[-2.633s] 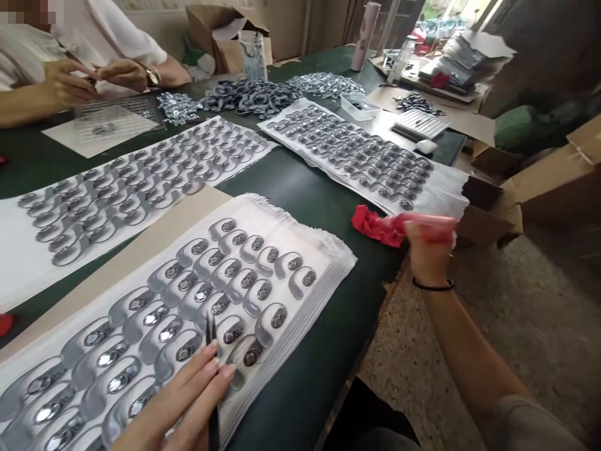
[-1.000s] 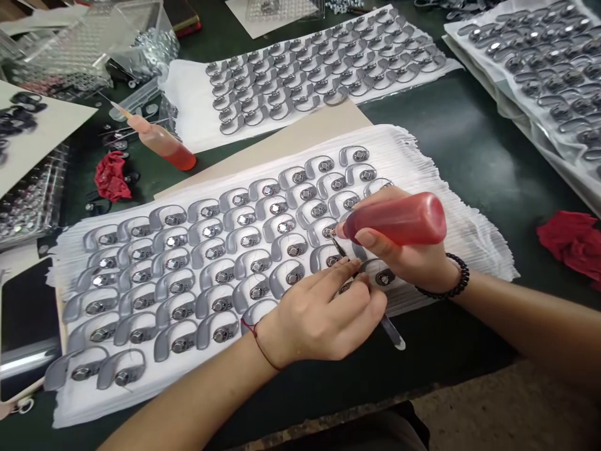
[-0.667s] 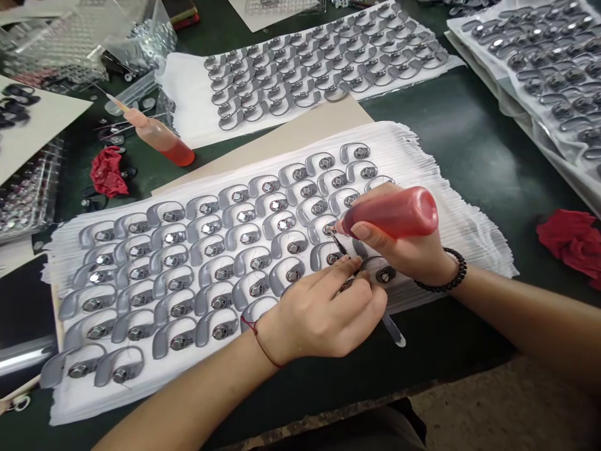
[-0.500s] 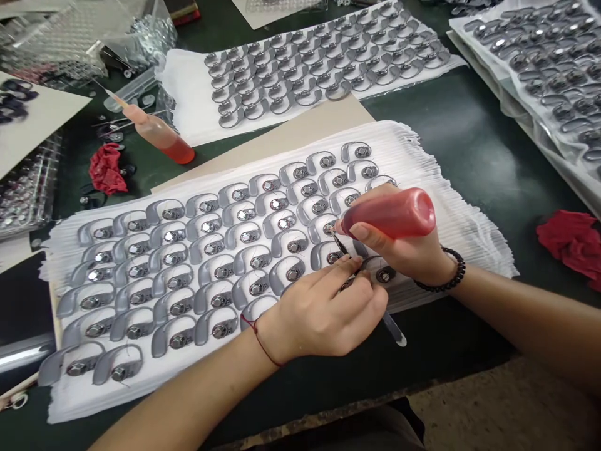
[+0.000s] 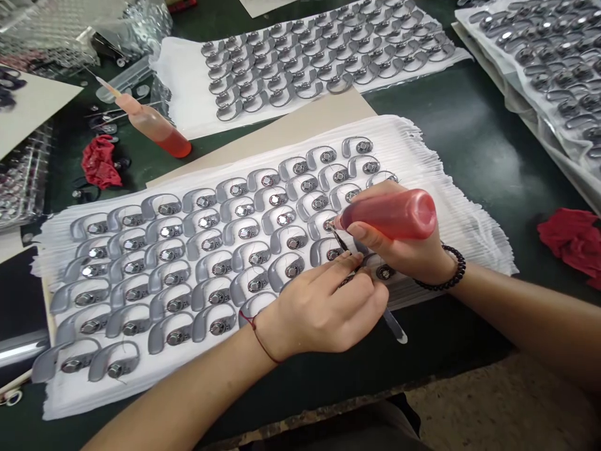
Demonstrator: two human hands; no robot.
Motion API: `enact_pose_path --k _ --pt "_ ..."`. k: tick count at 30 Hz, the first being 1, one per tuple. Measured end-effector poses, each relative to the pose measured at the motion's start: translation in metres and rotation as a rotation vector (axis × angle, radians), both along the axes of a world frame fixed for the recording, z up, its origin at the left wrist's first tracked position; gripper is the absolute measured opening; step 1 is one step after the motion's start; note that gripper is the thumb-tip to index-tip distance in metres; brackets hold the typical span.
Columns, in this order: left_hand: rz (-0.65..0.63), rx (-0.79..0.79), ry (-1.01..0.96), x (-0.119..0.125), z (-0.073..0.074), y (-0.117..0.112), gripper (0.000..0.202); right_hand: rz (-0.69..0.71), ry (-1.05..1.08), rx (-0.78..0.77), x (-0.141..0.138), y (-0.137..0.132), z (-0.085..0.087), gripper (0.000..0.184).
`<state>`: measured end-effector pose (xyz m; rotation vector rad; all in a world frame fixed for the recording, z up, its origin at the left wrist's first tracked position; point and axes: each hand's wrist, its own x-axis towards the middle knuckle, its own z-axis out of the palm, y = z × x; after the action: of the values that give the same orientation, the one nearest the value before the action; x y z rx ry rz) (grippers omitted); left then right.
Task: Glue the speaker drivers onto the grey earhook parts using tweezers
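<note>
L hand [image 5: 328,307] lay low over the near-right part of a thick stack of white paper sheets [image 5: 474,241], thin red thread round the wrist. Its fingers were pinched tight on slim dark metal tweezers [image 5: 344,246]. The tips pointed up-left at a grey plastic ear-hook piece w/ a round metal centre [image 5: 319,222], and the rear end stuck out past the stack edge over the dark green worktop [image 5: 469,144].

R hand [image 5: 404,250], black bead bracelet at the wrist, was wrapped round a translucent red plastic squeeze bottle [image 5: 389,214]. The bottle was held nearly level, nozzle to the left, right at that same piece beside the tweezer tips. The two hands sat close together, fingers about touching.

Vs 0.5 s ago: grips, bottle angle & tweezers approx. same; only the view had shifted a bit. Vs 2.6 s ago: R hand was then out past the worktop edge by the crumpled red cloth [image 5: 570,241], and L hand was alone on the sheets w/ the tweezers.
</note>
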<state>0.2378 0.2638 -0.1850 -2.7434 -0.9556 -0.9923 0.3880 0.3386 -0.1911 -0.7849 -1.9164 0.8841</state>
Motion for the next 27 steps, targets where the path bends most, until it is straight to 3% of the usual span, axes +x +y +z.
enact_pose_path --k 10,27 --pt "-0.008 -0.001 0.002 -0.0013 0.0002 0.0006 0.009 -0.045 0.081 -0.148 0.0023 -0.0013 -0.0037 0.022" --pt "-0.017 -0.013 -0.004 -0.0021 0.0038 0.0010 0.010 -0.008 0.037 -0.064 0.0012 0.0011 -0.0039 0.016"
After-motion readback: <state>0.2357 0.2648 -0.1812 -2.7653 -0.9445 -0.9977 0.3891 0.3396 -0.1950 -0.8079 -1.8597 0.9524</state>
